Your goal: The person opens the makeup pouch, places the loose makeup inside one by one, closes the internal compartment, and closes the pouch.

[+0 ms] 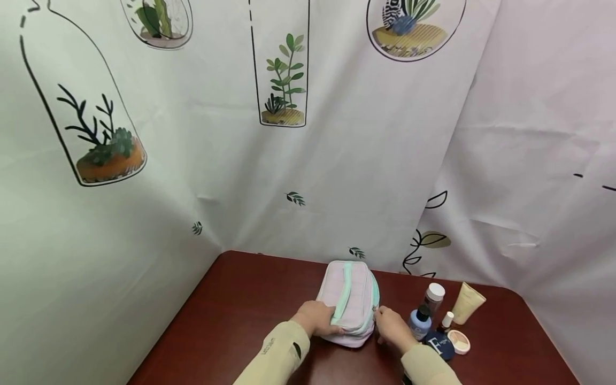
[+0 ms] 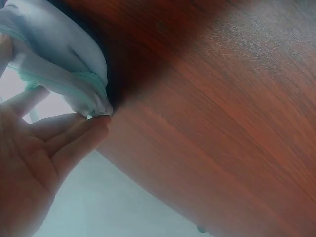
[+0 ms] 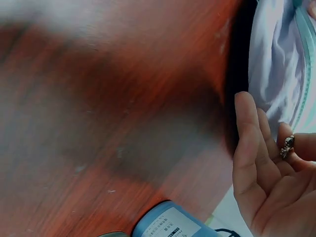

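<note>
A pink cosmetic bag with mint trim and a mint carrying strap lies on the table. My left hand holds its near left corner, thumb over the top and fingers along the side; the left wrist view shows those fingertips against the bag's lower edge. At the bag's right side, my right hand pinches a metal zipper pull between thumb and index finger. The other fingers of that hand extend along the fabric side. A mint zipper runs up from the pull.
Right of the right hand stand a blue bottle, a white-capped jar and a small white-capped bottle. A cream tube, a dark round case and a round compact are beside them. A printed curtain hangs behind the reddish-brown table.
</note>
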`<control>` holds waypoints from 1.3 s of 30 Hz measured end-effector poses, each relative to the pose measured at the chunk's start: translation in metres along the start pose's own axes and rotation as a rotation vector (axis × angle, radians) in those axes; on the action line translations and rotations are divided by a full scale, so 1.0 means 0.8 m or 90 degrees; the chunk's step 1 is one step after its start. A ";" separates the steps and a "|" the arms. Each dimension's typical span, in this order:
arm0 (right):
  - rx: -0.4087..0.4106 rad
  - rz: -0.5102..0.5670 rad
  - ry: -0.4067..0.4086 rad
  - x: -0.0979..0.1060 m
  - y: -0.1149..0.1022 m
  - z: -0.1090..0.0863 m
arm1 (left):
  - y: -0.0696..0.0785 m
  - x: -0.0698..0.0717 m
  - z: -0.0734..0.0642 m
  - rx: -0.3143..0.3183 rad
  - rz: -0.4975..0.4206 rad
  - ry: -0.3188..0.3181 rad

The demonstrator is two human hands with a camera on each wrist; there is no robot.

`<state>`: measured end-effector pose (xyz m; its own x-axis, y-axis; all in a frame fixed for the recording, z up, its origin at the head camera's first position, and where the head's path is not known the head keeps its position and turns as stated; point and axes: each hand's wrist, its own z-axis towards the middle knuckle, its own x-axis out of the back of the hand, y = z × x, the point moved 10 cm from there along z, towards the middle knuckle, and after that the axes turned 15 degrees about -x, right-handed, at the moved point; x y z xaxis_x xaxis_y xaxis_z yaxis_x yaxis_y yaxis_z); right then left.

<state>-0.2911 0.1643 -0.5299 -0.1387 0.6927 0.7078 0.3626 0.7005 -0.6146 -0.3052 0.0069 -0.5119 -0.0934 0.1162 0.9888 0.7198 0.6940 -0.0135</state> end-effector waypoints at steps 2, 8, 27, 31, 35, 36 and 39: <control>0.007 -0.014 -0.019 -0.003 0.000 -0.002 | 0.000 0.003 0.004 0.002 0.004 0.009; 0.041 -0.021 -0.045 -0.012 -0.007 -0.007 | -0.008 0.007 0.014 0.017 0.018 0.009; 0.065 0.028 -0.142 -0.044 -0.014 -0.029 | 0.003 0.023 0.032 0.081 0.016 -0.011; 0.049 0.069 -0.148 -0.054 -0.010 -0.029 | 0.022 0.026 0.039 0.075 0.058 0.002; 0.005 0.088 -0.123 -0.052 0.011 -0.020 | 0.035 0.024 0.038 0.060 0.059 -0.017; -0.008 0.092 -0.112 -0.048 0.018 -0.018 | 0.037 0.023 0.037 0.045 0.060 -0.024; -0.040 0.109 -0.079 -0.033 0.037 -0.011 | 0.043 0.016 0.033 -0.041 0.082 -0.042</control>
<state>-0.2683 0.1652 -0.5640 -0.1813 0.8193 0.5440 0.4462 0.5614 -0.6969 -0.2998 0.0509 -0.5034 -0.0408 0.2500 0.9674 0.7715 0.6231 -0.1285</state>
